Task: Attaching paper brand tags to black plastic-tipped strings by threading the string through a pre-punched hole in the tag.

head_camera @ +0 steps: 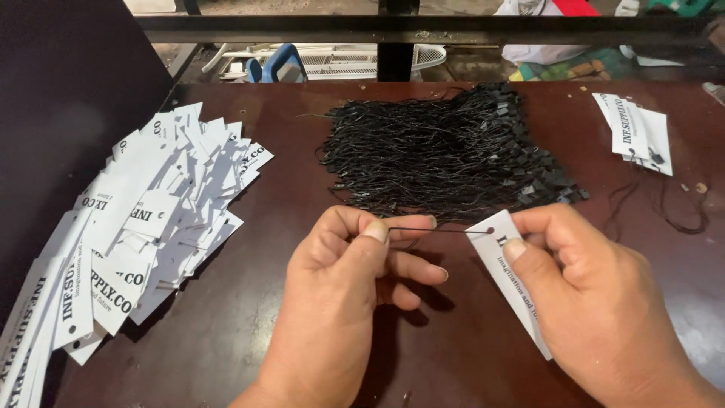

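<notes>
A single head-worn camera looks steeply down, close over the brown table [249, 302], apparently tilted slightly forward

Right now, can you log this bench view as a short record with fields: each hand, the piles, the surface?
left hand: pinches a black string
right hand: holds a white paper tag
string: runs to the tag's hole
middle pile: black strings
left pile: white tags
far right: few strung tags
surface: dark brown table
</notes>
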